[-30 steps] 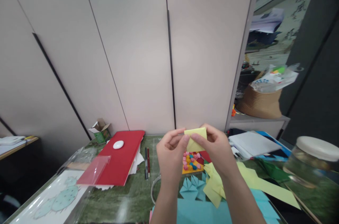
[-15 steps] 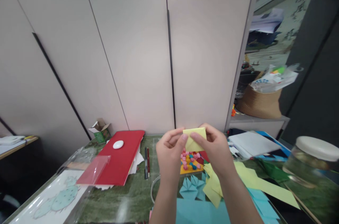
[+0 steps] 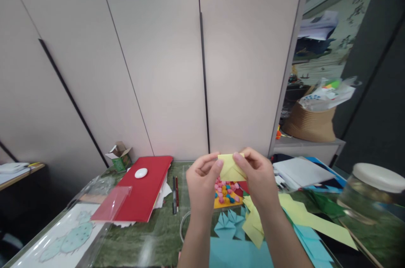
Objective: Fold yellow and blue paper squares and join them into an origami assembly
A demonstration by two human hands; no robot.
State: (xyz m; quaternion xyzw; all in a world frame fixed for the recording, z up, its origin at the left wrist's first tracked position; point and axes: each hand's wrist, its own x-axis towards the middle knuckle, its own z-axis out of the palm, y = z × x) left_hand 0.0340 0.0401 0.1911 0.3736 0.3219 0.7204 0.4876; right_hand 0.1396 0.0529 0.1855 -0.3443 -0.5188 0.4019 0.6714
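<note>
Yellow paper (image 3: pixel 230 169), partly folded into a small wedge, is being held up in the air above the table (image 3: pixel 158 230), in front of the pale cabinet doors (image 3: pixel 164 61). It is being pinched at its left edge by the thumb and forefinger of the left hand (image 3: pixel 202 179), and its right side is being gripped between the thumb and fingers of the right hand (image 3: pixel 257 175), so both hands are being kept closed on the sheet. Directly beneath the raised paper, an orange card (image 3: pixel 226 200) covered with small pink, yellow and blue pieces is lying on the table. Blue folded paper shapes (image 3: pixel 228 223) and more yellow sheets (image 3: pixel 303 217) are spread near the wrists. To the left, a red folder (image 3: pixel 145 192) with a white oval object (image 3: pixel 141 172) on it is being seen beside two pens (image 3: pixel 175 194), and a small green box (image 3: pixel 120 159) is standing near the wall. At the far right edge, a glass jar (image 3: pixel 370 192) with a white lid is resting on the table.
</note>
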